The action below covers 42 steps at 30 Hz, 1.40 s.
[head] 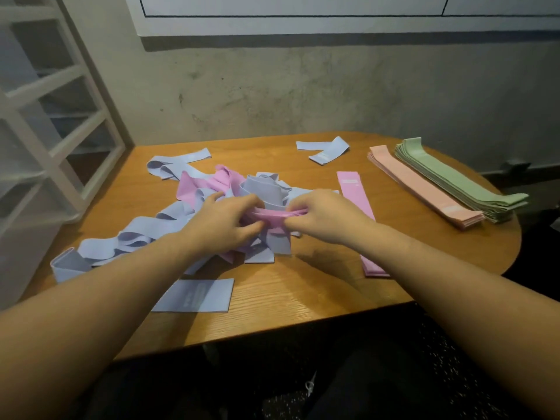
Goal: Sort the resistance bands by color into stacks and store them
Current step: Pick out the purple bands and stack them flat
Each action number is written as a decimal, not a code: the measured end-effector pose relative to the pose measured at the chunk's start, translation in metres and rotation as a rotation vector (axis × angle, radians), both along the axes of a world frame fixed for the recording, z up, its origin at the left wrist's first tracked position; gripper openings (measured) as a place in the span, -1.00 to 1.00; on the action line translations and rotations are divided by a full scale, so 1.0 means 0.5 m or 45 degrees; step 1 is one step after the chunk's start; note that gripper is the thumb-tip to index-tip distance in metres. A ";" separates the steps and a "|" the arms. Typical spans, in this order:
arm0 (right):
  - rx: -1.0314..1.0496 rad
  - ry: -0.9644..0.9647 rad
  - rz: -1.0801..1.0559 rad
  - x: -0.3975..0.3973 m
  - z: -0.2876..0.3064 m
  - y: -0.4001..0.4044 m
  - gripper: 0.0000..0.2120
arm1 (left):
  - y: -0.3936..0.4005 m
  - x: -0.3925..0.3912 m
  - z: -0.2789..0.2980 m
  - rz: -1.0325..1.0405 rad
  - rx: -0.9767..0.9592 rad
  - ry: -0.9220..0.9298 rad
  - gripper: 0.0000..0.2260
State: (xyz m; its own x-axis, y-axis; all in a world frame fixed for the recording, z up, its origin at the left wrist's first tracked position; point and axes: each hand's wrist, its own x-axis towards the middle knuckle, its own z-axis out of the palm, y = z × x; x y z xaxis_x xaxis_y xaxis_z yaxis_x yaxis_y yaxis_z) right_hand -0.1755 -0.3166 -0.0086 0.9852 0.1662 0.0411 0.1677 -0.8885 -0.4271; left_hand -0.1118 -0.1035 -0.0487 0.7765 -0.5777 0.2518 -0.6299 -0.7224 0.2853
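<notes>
head view: left hand (225,224) and right hand (322,215) pinch a crumpled pink band (274,214) over the tangled lavender pile (145,234).

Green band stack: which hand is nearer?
Right. The right hand, pinching a pink band, sits mid-table, left of the green band stack. The left hand grips the same band, farther left.

Head camera, looking forward-down over wooden table (303,298), close range.
</notes>
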 end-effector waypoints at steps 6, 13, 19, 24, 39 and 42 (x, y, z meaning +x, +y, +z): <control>0.849 -0.017 0.089 -0.023 0.015 -0.031 -0.87 | 0.020 -0.006 0.005 -0.011 -0.082 0.149 -0.64; 0.712 -0.159 -0.141 -0.021 0.012 -0.082 -0.88 | 0.030 -0.039 0.021 -0.057 -0.293 0.084 -0.61; 0.569 -0.300 -0.175 -0.047 0.020 -0.099 -0.85 | 0.015 -0.098 0.050 -0.065 -0.725 0.281 -0.71; 0.323 -0.438 -0.194 -0.085 0.037 -0.106 -0.84 | -0.011 -0.150 0.098 -0.098 -0.955 0.370 -0.68; 0.267 -0.428 -0.110 -0.193 0.100 -0.143 -0.72 | -0.060 -0.213 0.250 -0.140 -1.080 0.590 -0.85; 0.324 -0.419 -0.073 -0.211 0.120 -0.139 -0.64 | -0.078 -0.228 0.276 -0.152 -1.066 0.644 -0.70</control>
